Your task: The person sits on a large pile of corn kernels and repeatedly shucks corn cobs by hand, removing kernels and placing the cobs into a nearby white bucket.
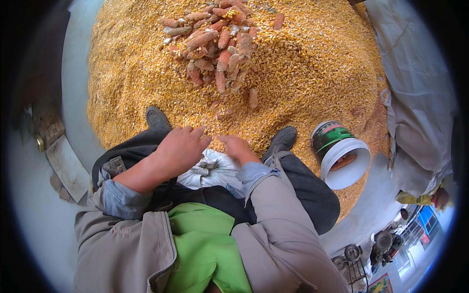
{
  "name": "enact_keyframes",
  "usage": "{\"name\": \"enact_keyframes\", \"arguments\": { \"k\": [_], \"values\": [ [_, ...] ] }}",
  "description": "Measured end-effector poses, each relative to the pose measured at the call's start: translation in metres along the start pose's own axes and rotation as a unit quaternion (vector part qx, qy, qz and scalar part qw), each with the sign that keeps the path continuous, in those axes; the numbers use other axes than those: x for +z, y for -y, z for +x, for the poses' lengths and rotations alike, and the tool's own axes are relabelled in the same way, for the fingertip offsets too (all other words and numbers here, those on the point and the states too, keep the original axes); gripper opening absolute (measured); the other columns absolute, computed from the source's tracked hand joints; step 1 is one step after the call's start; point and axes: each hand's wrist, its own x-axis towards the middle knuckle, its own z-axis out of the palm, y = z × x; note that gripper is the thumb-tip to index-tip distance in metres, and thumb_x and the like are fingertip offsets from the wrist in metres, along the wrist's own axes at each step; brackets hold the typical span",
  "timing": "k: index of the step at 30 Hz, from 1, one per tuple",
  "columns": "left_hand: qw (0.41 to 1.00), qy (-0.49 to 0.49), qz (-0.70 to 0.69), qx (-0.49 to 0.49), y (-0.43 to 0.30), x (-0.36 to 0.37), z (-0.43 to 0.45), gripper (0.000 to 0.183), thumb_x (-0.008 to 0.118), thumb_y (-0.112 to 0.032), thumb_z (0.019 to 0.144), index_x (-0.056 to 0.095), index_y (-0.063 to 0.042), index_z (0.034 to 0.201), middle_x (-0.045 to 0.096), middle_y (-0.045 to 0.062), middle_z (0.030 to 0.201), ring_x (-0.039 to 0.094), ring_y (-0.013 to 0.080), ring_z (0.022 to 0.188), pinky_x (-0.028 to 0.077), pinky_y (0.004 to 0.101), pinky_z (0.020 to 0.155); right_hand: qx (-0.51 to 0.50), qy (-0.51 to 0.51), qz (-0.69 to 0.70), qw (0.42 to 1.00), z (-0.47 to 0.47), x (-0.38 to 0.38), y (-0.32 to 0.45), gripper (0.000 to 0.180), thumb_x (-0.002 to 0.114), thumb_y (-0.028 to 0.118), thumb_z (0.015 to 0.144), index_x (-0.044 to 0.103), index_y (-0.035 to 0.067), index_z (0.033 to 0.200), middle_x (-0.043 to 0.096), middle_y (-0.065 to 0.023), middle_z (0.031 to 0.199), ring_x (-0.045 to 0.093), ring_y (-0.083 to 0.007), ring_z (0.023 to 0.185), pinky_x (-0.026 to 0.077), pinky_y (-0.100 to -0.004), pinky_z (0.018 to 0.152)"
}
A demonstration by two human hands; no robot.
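Observation:
My left hand (183, 149) is over the near edge of a large heap of yellow corn kernels (318, 80), back up and fingers bent. Facing it, a short gap away, my right hand (237, 149) is slightly blurred, its fingers pointing toward the left hand. The undersides of the fingers are hidden, so I cannot tell whether either hand holds anything. Below and between them, a gathered white woven sack (216, 166) lies between my legs. Reddish, mostly stripped corn cobs (220, 44) are piled on the kernels farther ahead.
A white plastic bucket (342, 164) with a green and black label lies tipped beside my right knee, a cob inside. Pale sheeting (414, 80) borders the heap on the right. Wheeled equipment (383, 241) stands at lower right. A pale board (67, 166) lies at left.

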Motion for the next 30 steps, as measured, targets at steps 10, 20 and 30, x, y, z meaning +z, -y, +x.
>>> {"name": "enact_keyframes", "arguments": {
  "k": [10,20,30],
  "values": [
    [0.999,-0.021,-0.018,-0.045,0.023,-0.021,-0.007,0.04,0.071,-0.018,0.083,0.064,-0.006,0.12,0.063,0.01,0.099,0.063,0.0298,0.095,0.051,0.0432,0.083,0.152,-0.23,-0.086,0.957,0.01,-0.079,-0.025,0.053,0.077,0.024,0.082,0.066,0.024,0.134,0.059,-0.0163,0.137,0.059,-0.0441,0.118,0.053,-0.0504,0.098],
    [0.992,-0.02,-0.018,-0.119,0.043,-0.018,0.002,0.038,0.069,-0.021,0.087,0.064,-0.008,0.123,0.066,0.012,0.103,0.065,0.0329,0.101,0.053,0.0453,0.087,-0.027,-0.105,-0.105,0.989,-0.001,-0.008,0.008,0.045,0.07,0.018,0.083,0.071,0.028,0.126,0.057,-0.0134,0.142,0.055,-0.0388,0.125,0.051,-0.0491,0.102],
    [0.948,0.14,-0.127,-0.256,0.105,0.124,0.07,0.045,0.07,-0.023,0.09,0.065,-0.017,0.133,0.07,0.016,0.123,0.067,0.0349,0.113,0.054,0.0463,0.096,-0.053,-0.034,-0.069,0.996,-0.017,0.011,0.026,0.031,0.059,0.01,0.089,0.079,0.021,0.109,0.076,-0.0099,0.105,0.067,-0.0315,0.107,0.054,-0.0467,0.09]
  ]
}}
